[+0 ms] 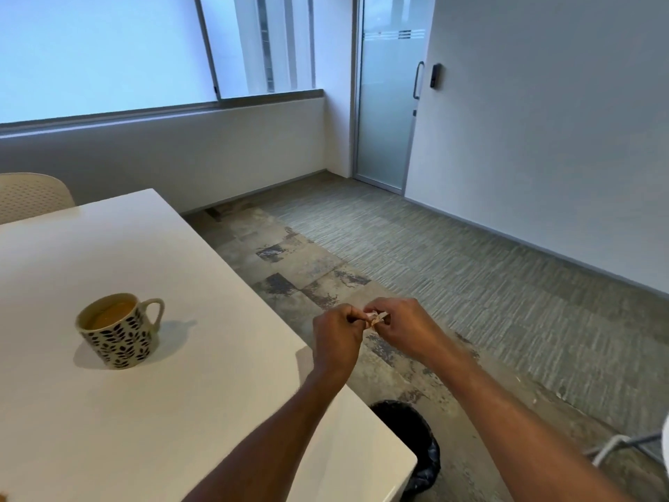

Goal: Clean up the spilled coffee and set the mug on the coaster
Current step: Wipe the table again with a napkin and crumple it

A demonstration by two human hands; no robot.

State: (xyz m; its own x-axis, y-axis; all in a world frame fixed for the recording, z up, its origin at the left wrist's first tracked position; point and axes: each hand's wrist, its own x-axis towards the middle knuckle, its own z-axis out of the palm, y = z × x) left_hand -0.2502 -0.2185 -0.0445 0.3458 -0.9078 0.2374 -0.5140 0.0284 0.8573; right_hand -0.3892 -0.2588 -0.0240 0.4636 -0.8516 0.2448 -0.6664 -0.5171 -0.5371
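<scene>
A cream mug (pixel 119 329) with a dark leaf pattern stands upright on the white table (pixel 152 411), holding light brown coffee, its handle pointing right. Past the table's right edge, over the floor, my left hand (pixel 336 338) and my right hand (pixel 402 326) pinch a small crumpled, stained wad of tissue (pixel 374 317) between them. No coaster shows, and I see no spill on the visible tabletop.
A bin with a black liner (pixel 412 440) stands on the floor below the table's near right corner. A cream chair back (pixel 32 195) rises behind the table at far left. A chair leg (pixel 615 447) shows at lower right. A glass door (pixel 387 103) stands in the far corner.
</scene>
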